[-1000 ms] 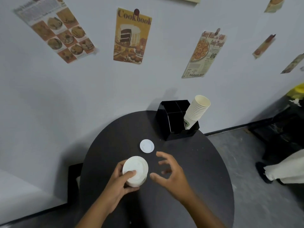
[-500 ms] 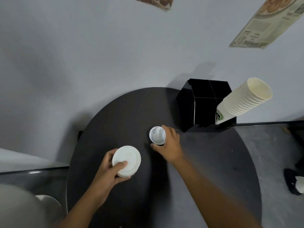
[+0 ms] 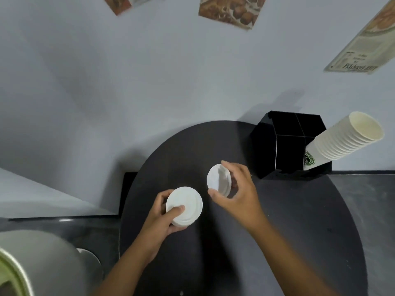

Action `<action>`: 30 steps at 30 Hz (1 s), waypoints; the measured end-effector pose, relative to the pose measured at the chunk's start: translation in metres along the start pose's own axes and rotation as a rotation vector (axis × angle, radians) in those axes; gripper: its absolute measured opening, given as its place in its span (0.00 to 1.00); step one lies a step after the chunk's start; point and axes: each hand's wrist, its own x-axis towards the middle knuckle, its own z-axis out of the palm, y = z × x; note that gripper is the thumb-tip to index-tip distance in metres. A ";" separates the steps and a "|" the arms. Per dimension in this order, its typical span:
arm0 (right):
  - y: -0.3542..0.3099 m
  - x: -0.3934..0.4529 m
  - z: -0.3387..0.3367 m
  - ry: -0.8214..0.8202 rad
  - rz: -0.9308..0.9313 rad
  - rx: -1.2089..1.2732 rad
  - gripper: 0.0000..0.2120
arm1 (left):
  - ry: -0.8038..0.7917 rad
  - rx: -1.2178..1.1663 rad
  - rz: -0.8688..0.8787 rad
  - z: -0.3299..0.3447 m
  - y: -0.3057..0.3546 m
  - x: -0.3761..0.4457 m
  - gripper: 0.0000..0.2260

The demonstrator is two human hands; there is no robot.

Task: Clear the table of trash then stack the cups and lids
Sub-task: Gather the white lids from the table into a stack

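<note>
**Inspector:** Head view, largest item first: round black table, bare but for a black compartment organiser at its far edge. What stands in it?

**Assistant:** A nested stack of paper cups, leaning out of the right front compartment. Cups appear done; no trash visible on the tabletop.

**Inspector:** Hands?

**Assistant:** Left hand grips a stack of white lids, thumb curled over the top, fingers wrapped beneath. Right hand pinches a single lid between thumb and fingertips, tilted on edge, just beside the stack, not touching.

**Inspector:** Change noted?

**Assistant:** Half a second ago that lid lay flat on the table under the right hand's fingers; it is now lifted clear.

**Inspector:** Finding?

**Assistant:** Probably the last loose lid. Judged next: seat it on the held stack, then place the stack.
</note>
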 end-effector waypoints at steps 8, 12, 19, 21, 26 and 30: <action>-0.107 -0.060 -0.006 -0.196 -0.243 -0.181 0.44 | -0.104 -0.029 0.074 0.008 0.052 -0.051 0.20; -0.135 -0.083 -0.013 -0.125 -0.244 -0.238 0.43 | -0.211 0.036 0.097 0.008 0.073 -0.080 0.28; -0.159 -0.124 -0.016 0.004 -0.214 -0.286 0.41 | -0.396 0.142 0.131 0.015 0.082 -0.116 0.20; -0.160 -0.135 -0.019 0.031 -0.189 -0.279 0.40 | -0.407 0.167 0.134 0.021 0.080 -0.122 0.18; -0.154 -0.167 -0.034 0.113 -0.093 -0.152 0.42 | -0.427 0.184 0.105 0.043 0.074 -0.137 0.16; -0.140 -0.190 -0.049 0.209 -0.009 -0.100 0.43 | -0.483 0.165 0.079 0.061 0.068 -0.145 0.15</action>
